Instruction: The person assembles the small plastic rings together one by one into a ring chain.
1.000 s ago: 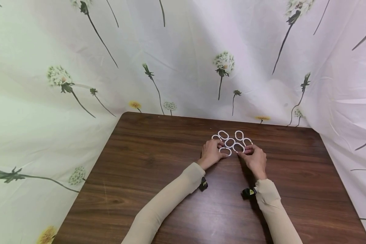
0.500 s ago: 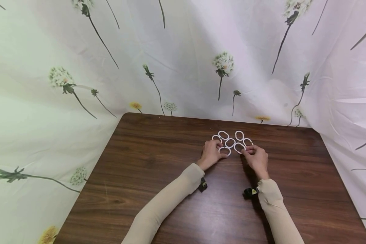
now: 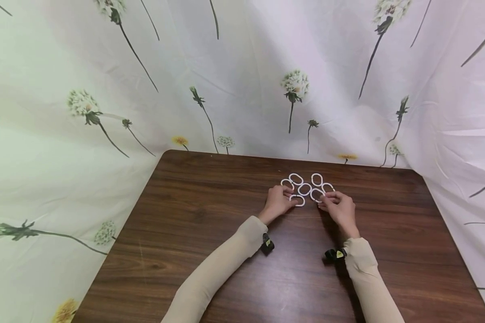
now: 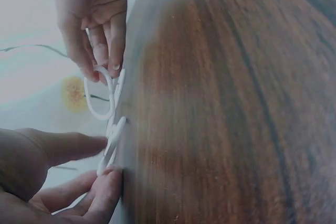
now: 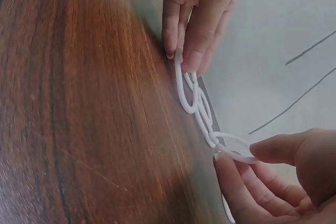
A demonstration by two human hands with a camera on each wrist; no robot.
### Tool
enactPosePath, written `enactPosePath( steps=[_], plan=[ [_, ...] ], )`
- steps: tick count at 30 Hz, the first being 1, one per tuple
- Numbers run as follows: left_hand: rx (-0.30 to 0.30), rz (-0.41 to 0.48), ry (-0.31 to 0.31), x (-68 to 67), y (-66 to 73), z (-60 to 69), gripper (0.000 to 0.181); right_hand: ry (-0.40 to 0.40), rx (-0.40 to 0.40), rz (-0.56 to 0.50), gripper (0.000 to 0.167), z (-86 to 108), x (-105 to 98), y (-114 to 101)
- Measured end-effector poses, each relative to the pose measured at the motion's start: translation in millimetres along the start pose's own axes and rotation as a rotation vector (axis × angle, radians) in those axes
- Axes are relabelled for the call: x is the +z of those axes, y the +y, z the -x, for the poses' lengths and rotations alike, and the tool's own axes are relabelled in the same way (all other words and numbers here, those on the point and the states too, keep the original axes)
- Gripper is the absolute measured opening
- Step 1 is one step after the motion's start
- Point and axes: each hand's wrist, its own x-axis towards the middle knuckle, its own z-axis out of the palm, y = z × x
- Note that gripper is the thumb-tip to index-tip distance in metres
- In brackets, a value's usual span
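1. Left side: white flowered cloth (image 3: 28, 175), running on behind the far edge of the brown tabletop (image 3: 165, 215).
2. Left sleeve, pale, reaching in from the near side; black strap (image 3: 268, 243) at the wrist.
3. Left hand (image 3: 277, 202) at the left of a cluster of white rings near the far edge. Fingers narrow, pinching the near left ring (image 3: 304, 201).
4. Leftmost ring (image 3: 286, 179) just beyond the left fingers; far left ring (image 3: 294, 173) beside it.
5. Middle ring (image 3: 298, 190) at the centre of the cluster; cannot tell whether the rings are linked or only touching.
6. Far right ring (image 3: 322, 180) beyond the near right ring (image 3: 310, 195).
7. Right hand (image 3: 340, 208) pinching the near right ring, fingers narrow; ring tilted in the right wrist view. Outermost right ring (image 3: 327, 183) just beyond these fingers.
8. Right sleeve (image 3: 372, 285), pale, with a second black strap (image 3: 334, 255).
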Motion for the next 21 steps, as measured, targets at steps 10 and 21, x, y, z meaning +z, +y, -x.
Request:
enactPosePath(
  steps=[10, 21],
  plan=[
    [-0.003, 0.101, 0.004, -6.0, 1.2, 4.6, 0.016, -0.028, 0.025, -0.064, 0.027, 1.9, 2.0, -2.9],
    [-0.038, 0.114, 0.002, -8.9, 1.9, 8.2, 0.012, -0.048, 0.008, -0.07, 0.03, 7.6, 3.2, -6.4]
  ],
)
